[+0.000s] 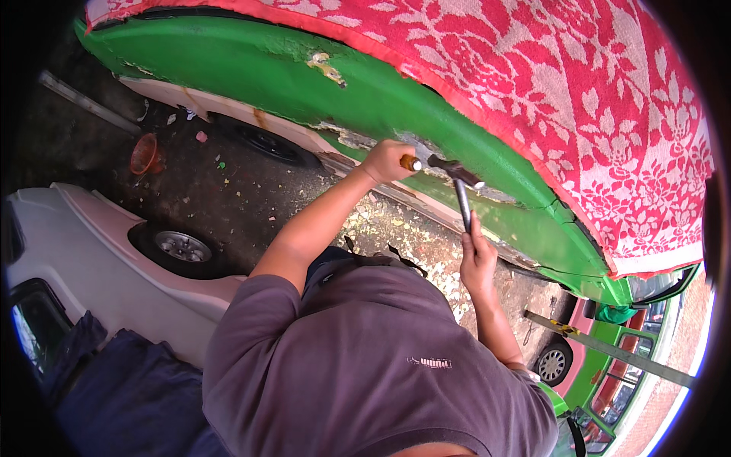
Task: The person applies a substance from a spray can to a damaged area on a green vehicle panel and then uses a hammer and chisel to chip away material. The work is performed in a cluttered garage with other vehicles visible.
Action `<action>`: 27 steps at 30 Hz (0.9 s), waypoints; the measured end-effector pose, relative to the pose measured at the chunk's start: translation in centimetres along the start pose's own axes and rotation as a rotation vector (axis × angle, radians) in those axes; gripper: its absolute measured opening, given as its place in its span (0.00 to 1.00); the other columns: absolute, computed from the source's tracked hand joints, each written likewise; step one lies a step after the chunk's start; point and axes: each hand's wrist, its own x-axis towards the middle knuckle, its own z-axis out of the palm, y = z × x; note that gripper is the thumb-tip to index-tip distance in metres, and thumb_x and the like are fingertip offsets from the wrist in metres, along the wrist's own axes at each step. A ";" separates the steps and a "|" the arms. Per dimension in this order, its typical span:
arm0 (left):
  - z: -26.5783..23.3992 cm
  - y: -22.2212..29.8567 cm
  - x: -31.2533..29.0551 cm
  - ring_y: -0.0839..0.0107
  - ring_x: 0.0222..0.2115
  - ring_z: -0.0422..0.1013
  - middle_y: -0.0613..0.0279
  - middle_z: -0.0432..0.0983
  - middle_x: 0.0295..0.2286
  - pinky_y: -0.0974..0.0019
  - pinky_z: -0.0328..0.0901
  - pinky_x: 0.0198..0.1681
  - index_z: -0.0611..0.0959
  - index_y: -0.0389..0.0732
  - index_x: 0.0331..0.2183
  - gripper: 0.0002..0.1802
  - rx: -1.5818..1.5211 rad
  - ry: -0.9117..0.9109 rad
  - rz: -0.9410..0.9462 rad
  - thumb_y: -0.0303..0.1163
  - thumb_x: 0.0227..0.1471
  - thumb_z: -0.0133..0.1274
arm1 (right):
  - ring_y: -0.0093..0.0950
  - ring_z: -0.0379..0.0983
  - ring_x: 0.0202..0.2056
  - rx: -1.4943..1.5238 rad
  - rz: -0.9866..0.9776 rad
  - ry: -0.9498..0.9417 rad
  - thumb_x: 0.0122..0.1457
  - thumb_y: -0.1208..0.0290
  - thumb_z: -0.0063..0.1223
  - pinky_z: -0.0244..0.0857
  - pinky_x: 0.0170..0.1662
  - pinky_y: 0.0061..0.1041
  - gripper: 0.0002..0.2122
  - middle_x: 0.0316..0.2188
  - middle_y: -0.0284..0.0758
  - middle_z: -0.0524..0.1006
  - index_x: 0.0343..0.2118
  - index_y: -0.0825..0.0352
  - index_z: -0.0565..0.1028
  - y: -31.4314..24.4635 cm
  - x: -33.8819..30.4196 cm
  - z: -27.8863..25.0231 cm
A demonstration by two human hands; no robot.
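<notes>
My left hand (383, 161) is closed around a tool with an amber handle (411, 163), its butt end pointing toward the hammer; the blade is hidden, so whether it is a chisel or a screwdriver I cannot tell. In my right hand (478, 259), a hammer (462, 199) is gripped by its shaft. The hammer's head is a short way right of the handle's butt, apart from it. Both tools are at the lower side of a green vehicle body (251, 65), where a scraped grey patch (417, 146) and broken, flaking paint show.
A red patterned cloth (533, 84) covers the vehicle's upper part. Paint flakes litter the ground (373, 221) below. Behind me on the left stands a pale car (99, 251) with dark cloth (137, 388) on it. An orange bucket-like container (145, 154) and a metal bar (609, 346) are nearby.
</notes>
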 end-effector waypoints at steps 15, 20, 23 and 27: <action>-0.2 0.0 -0.3 0.57 0.16 0.67 0.55 0.67 0.15 0.60 0.60 0.21 0.71 0.39 0.17 0.16 0.007 -0.018 -0.122 0.30 0.34 0.64 | 0.28 0.72 0.24 -0.001 0.039 -0.019 0.59 0.78 0.50 0.66 0.32 0.23 0.23 0.28 0.48 0.76 0.59 0.59 0.66 -2.6 0.8 0.5; 0.3 -1.2 -1.1 0.56 0.18 0.68 0.56 0.69 0.16 0.59 0.62 0.22 0.72 0.41 0.18 0.14 0.057 -0.117 0.009 0.34 0.36 0.62 | 0.17 0.59 0.22 0.220 0.150 0.101 0.61 0.78 0.47 0.59 0.30 0.15 0.22 0.20 0.30 0.67 0.60 0.63 0.64 -3.1 0.9 -0.5; -0.2 -1.1 -1.3 0.56 0.20 0.71 0.58 0.71 0.17 0.57 0.64 0.23 0.73 0.43 0.18 0.13 0.072 -0.184 0.001 0.37 0.36 0.61 | 0.16 0.58 0.23 0.264 0.201 0.108 0.62 0.77 0.46 0.58 0.30 0.14 0.22 0.20 0.25 0.64 0.60 0.63 0.64 -2.8 0.9 -0.6; -1.3 1.3 -1.2 0.57 0.18 0.70 0.60 0.70 0.16 0.59 0.63 0.21 0.74 0.43 0.18 0.12 0.025 -0.236 0.135 0.36 0.34 0.61 | 0.15 0.59 0.25 0.290 0.312 0.062 0.63 0.76 0.46 0.58 0.32 0.14 0.22 0.24 0.25 0.68 0.60 0.63 0.63 -3.3 0.4 -0.5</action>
